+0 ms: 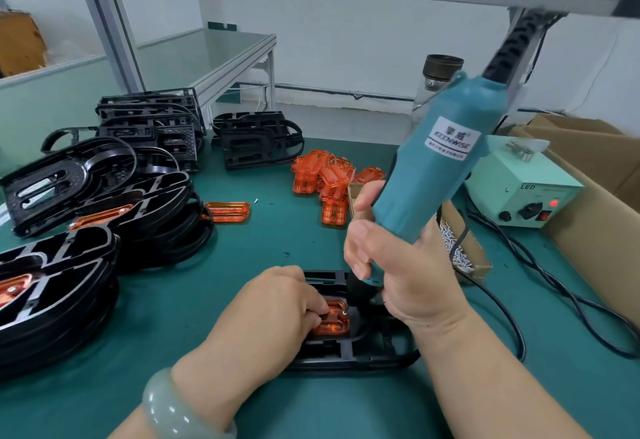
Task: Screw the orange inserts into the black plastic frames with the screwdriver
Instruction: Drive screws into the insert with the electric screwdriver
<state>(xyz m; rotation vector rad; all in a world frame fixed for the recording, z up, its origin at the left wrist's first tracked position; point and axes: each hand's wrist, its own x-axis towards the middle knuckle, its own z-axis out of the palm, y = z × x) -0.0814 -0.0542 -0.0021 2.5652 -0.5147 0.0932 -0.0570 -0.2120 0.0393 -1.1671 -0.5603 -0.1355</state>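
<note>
Right grip (398, 265) is wrapped round the lower body of the teal screwdriver (433, 161), which stands tilted with its top leaning toward the far right corner and its black nose down on the insert (332, 322). The left grip (280, 303) has its fingers curled on the insert's left end, holding it in the frame (346, 352).

The green desk (242, 265) carries everything. A carton (588, 227) lies along its right edge. Frame stacks (138, 224) crowd the left edge and run back to the far left corner, some with orange pieces already in them. A pale power box (523, 189) with a red light sits by the carton, its black cable trailing toward the near edge. The frame lies flat by the near edge, about midway along. An insert pile (325, 175) sits near the desk's middle, and a loose insert (228, 211) lies just beside the stacks. Screws (460, 255) fill a small box right of the right grip.
</note>
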